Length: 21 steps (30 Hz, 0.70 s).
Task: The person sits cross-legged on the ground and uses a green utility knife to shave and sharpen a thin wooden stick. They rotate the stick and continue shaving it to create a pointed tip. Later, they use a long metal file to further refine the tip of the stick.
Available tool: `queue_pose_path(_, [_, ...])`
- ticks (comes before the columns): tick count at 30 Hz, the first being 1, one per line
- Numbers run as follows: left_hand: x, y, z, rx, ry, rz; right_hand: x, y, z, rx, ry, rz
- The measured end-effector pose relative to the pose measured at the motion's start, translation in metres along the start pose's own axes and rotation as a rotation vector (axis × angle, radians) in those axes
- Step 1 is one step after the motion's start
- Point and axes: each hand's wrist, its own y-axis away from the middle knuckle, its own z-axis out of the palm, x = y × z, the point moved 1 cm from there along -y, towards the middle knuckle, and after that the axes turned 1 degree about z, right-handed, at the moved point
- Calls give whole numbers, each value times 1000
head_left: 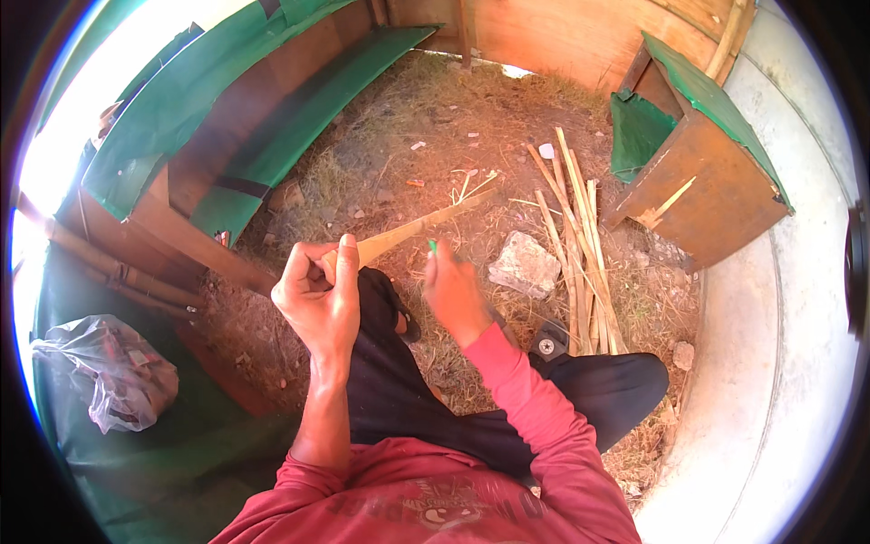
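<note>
My left hand (319,288) is closed around the near end of a flat, pale bamboo strip (408,234), which points away to the right. Thin curled shavings (468,188) stand up near the strip's far end. Just to the right of the strip, my right hand (456,288) is closed, slightly blurred. A small green tip (432,245) pokes out above its thumb; the rest of that thing is hidden in the fingers, so its kind does not show.
Several long bamboo strips (580,245) lie to the right, beside a pale stone block (525,265). A green-covered wooden box (702,172) stands at the far right. Green-topped benches (299,127) line the left. A clear plastic bag (118,372) sits near left.
</note>
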Motion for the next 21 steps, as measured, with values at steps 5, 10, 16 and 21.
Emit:
queue_pose_path(5, [2, 0, 7, 21, 67, 55, -35, 9, -17, -76, -95, -67])
queue_pose_path(10, [7, -1, 9, -10, 84, 62, 10, 0, 2, 35, 43, -21])
queue_pose_path(16, [6, -5, 2, -92, 26, 138, -29, 5, -29, -42, -90, -67])
queue_pose_path(21, [14, -3, -4, -230, -117, 317, -42, 12, -33, -76, -19, -35])
